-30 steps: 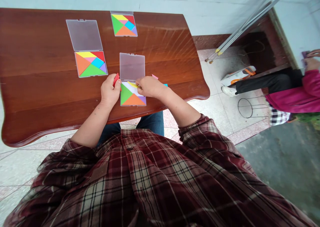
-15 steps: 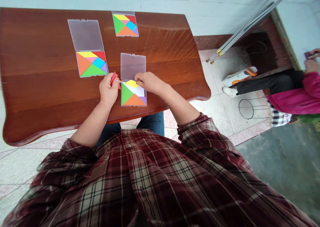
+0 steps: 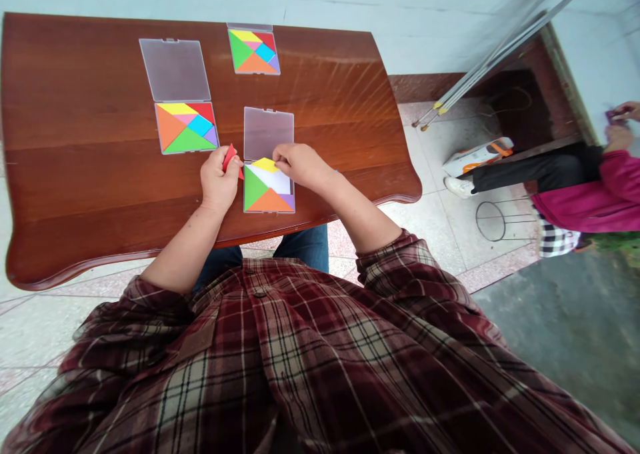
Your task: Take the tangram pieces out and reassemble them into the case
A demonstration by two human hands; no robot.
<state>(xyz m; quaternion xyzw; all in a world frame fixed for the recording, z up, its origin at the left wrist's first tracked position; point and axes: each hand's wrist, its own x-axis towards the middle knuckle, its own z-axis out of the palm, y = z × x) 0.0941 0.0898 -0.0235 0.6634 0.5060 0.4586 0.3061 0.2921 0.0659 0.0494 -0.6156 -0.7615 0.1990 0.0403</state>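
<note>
My left hand point(image 3: 219, 179) is closed on a red piece point(image 3: 229, 157), just left of the nearest open case. That case holds a green triangle point(image 3: 254, 189), an orange triangle point(image 3: 271, 201), a purple piece point(image 3: 287, 201) and a yellow piece point(image 3: 265, 165) that sits tilted at its top edge. White base shows in its middle and right. My right hand point(image 3: 300, 165) is closed in a pinch at the right end of the yellow piece. The case's clear lid point(image 3: 269, 134) lies open behind it.
On the brown table point(image 3: 90, 174) lie a filled case point(image 3: 186, 129) with its open lid point(image 3: 176, 71) at the left and another filled case point(image 3: 254, 52) at the back. Crutches, a bag point(image 3: 477, 157) and a seated person point(image 3: 590, 194) are to the right.
The view has shifted slightly. Both hands keep nearly the same places, and the yellow piece is still at the case's top edge.
</note>
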